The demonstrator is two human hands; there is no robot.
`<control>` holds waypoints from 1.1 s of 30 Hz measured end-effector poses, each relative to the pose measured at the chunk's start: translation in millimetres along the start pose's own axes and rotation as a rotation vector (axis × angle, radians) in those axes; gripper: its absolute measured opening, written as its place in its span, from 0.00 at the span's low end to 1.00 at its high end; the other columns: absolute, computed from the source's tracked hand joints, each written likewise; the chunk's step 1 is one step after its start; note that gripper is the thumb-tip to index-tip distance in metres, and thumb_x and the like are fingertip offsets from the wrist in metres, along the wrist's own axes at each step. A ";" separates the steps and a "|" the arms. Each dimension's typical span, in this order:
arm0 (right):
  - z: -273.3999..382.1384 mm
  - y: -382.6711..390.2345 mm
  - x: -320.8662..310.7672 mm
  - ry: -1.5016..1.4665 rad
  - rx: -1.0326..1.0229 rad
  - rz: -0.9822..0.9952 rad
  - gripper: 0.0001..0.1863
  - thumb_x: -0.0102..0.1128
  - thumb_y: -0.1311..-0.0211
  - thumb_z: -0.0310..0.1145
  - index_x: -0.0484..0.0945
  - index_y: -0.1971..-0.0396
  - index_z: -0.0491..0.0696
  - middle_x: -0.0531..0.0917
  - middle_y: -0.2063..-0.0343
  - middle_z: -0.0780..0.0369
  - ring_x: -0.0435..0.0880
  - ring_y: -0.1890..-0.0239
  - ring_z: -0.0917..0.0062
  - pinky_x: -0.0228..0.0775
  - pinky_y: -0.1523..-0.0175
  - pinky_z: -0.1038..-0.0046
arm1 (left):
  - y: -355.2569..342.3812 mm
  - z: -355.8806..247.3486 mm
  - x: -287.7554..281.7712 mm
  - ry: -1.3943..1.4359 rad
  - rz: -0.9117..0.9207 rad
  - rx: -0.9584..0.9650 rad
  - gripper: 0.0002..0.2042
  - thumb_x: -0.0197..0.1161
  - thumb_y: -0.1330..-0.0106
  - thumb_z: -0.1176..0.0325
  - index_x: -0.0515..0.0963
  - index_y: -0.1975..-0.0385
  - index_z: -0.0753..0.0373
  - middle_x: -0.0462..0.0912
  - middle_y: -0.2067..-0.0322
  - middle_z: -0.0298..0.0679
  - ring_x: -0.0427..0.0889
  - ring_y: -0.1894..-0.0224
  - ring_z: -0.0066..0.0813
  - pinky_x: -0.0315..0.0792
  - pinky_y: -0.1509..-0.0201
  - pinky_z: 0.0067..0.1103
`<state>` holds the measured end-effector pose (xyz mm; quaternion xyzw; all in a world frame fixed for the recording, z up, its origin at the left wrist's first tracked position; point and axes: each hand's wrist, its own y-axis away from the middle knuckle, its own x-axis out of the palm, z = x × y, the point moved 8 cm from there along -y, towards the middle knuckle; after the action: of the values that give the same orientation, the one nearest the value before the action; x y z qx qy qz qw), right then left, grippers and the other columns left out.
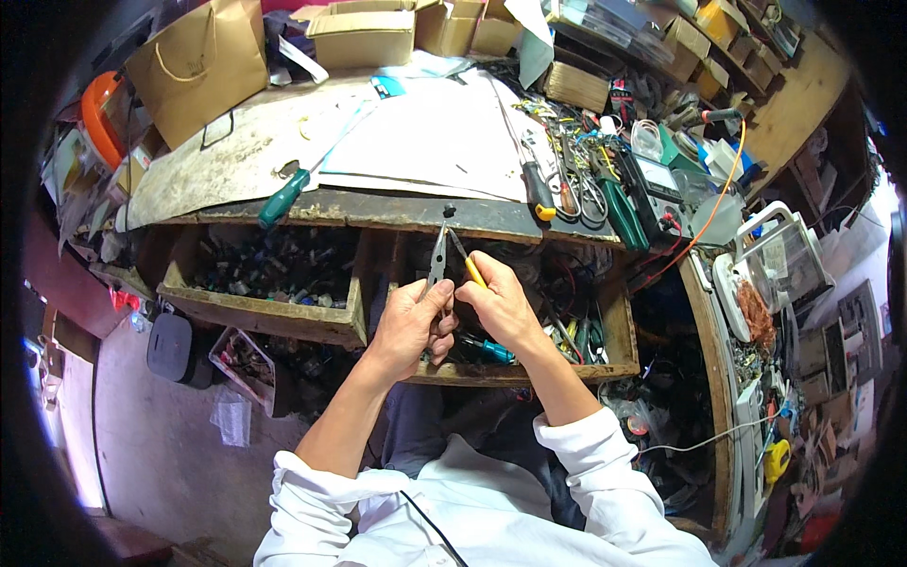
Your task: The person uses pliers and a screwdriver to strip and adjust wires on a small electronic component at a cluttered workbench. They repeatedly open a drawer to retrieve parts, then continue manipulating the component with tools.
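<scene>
- Head view: a crowded workshop, with a worn table (236, 161) covered in white sheets of paper and ringed by cardboard boxes along its far edge; a brown paper bag (200, 64) stands at the far left corner.
- Two open wooden drawers hang under the table's near edge: the left drawer (265, 312) is full of small dark parts, the right drawer (619, 331) holds wires and tools.
- The left hand (413, 326) is closed around the handles of needle-nose pliers (436, 265), whose tips point up toward the near edge.
- The right hand (501, 307) pinches a small yellow-handled tool (470, 266), its tip just beside the plier tips.
- Both hands sit over the right drawer.
- A green-handled screwdriver (285, 197) lies at the near edge, left; scissors (588, 189) and a multimeter (661, 189) lie at the right.
</scene>
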<state>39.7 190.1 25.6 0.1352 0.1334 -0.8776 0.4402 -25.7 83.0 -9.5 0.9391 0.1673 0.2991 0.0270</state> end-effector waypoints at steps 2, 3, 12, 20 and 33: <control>4.8 0.8 0.2 0.031 0.011 -0.002 0.10 0.56 0.44 0.31 0.68 0.71 0.40 0.70 0.77 0.58 0.70 0.72 0.73 0.67 0.64 0.67 | 0.9 -1.1 1.0 0.002 -0.015 0.000 0.16 0.56 0.22 0.55 0.70 0.68 0.60 0.69 0.82 0.32 0.68 0.86 0.20 0.63 0.86 0.19; 6.3 0.9 0.2 0.046 0.017 -0.003 0.10 0.56 0.44 0.31 0.68 0.71 0.40 0.71 0.77 0.57 0.70 0.72 0.72 0.68 0.63 0.66 | 1.2 -1.6 1.2 0.002 -0.022 0.000 0.16 0.56 0.22 0.55 0.70 0.69 0.60 0.69 0.82 0.32 0.68 0.86 0.19 0.63 0.86 0.19; 4.5 -0.8 3.1 0.138 -0.009 0.011 0.09 0.53 0.41 0.30 0.69 0.68 0.39 0.75 0.75 0.52 0.76 0.71 0.63 0.70 0.62 0.61 | -0.2 -1.5 -0.6 -0.066 -0.061 0.054 0.15 0.55 0.21 0.57 0.70 0.69 0.60 0.70 0.81 0.31 0.69 0.86 0.19 0.63 0.87 0.19; -6.7 -2.1 6.8 0.014 0.005 0.024 0.02 0.52 0.40 0.23 0.72 0.68 0.41 0.75 0.75 0.67 0.71 0.71 0.85 0.69 0.65 0.76 | -0.4 -2.2 2.3 -0.078 -0.053 0.059 0.15 0.55 0.21 0.57 0.71 0.68 0.60 0.71 0.81 0.31 0.70 0.86 0.19 0.64 0.87 0.19; 6.9 -1.3 -1.4 0.111 -0.100 -0.042 0.07 0.55 0.41 0.26 0.68 0.71 0.39 0.73 0.78 0.54 0.71 0.75 0.69 0.68 0.66 0.65 | -4.0 2.3 -5.0 -0.117 -0.025 0.080 0.16 0.54 0.21 0.55 0.74 0.65 0.62 0.79 0.79 0.36 0.77 0.84 0.21 0.71 0.84 0.18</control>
<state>38.7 189.5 32.7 0.1588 0.2043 -0.8699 0.4200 -29.4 85.2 -14.8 0.9531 0.1888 0.2364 0.0031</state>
